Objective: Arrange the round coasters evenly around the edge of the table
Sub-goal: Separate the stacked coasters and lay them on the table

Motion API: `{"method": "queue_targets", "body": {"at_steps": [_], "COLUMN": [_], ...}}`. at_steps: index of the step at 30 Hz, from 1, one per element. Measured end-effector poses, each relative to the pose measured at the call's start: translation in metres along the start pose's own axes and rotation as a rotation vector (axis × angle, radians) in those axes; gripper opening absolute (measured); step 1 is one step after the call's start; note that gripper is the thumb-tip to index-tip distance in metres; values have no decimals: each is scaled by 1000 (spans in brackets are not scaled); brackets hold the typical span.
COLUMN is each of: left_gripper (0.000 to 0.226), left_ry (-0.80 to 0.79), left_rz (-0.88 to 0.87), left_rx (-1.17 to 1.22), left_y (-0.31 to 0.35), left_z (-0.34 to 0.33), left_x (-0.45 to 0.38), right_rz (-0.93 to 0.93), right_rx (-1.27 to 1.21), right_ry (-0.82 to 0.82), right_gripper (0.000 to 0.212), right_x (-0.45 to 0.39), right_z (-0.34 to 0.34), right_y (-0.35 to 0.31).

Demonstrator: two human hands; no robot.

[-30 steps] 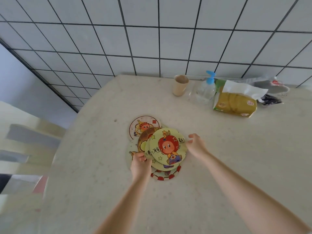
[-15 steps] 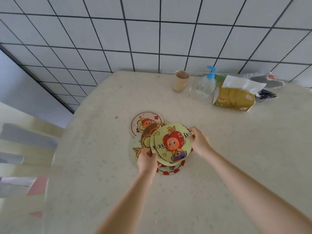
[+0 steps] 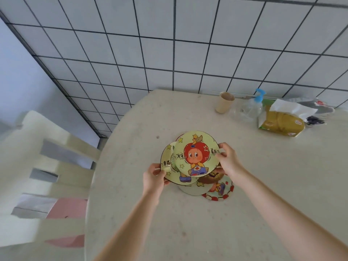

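Observation:
Several round cartoon coasters overlap near the middle of the pale round table (image 3: 188,232). The top yellow-green coaster (image 3: 195,153), with a red-haired figure, is tilted up off the pile; my right hand (image 3: 227,161) pinches its right edge. My left hand (image 3: 154,178) grips the left edge of a second yellow-green coaster (image 3: 166,164) just beneath it. Under these lie a brown coaster (image 3: 211,178), a pale one (image 3: 194,189) and a red-rimmed one (image 3: 220,191), flat on the table. Part of another coaster peeks out behind the top one.
At the back right stand a beige cup (image 3: 224,102), a clear pump bottle with a blue top (image 3: 252,108), a yellow tissue pack (image 3: 282,121) and some wrappers. A cream slatted chair (image 3: 43,166) stands close to the table's left edge. A tiled wall runs behind.
My right hand reached in and took the top coaster's right edge. Both hands have lifted the upper coasters off the pile. My view has swung left and down, bringing the chair in.

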State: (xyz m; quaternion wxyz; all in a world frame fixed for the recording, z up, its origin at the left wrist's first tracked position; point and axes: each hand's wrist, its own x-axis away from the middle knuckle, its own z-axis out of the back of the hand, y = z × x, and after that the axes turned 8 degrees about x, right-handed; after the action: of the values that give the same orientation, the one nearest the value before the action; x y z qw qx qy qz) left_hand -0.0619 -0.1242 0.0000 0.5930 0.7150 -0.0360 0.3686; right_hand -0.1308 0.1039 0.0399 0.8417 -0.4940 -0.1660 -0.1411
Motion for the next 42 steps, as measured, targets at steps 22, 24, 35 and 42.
{"method": "queue_targets", "body": {"at_steps": [22, 24, 35, 42], "left_gripper": [15, 15, 18, 17], "left_ry": [197, 201, 189, 184], "left_rz": [218, 220, 219, 218], "left_rx": [214, 222, 265, 251], "left_y": [-34, -35, -29, -31], "left_z": [132, 130, 130, 133], "left_x": [-28, -30, -37, 2], "right_rz": [46, 28, -25, 74], "right_rx": [240, 259, 382, 567], "right_ry": [-135, -144, -126, -68], "right_gripper": [25, 24, 32, 47], "right_x": [-104, -117, -152, -113], "right_z": [-154, -161, -170, -138], "right_y": [-130, -128, -114, -96]}}
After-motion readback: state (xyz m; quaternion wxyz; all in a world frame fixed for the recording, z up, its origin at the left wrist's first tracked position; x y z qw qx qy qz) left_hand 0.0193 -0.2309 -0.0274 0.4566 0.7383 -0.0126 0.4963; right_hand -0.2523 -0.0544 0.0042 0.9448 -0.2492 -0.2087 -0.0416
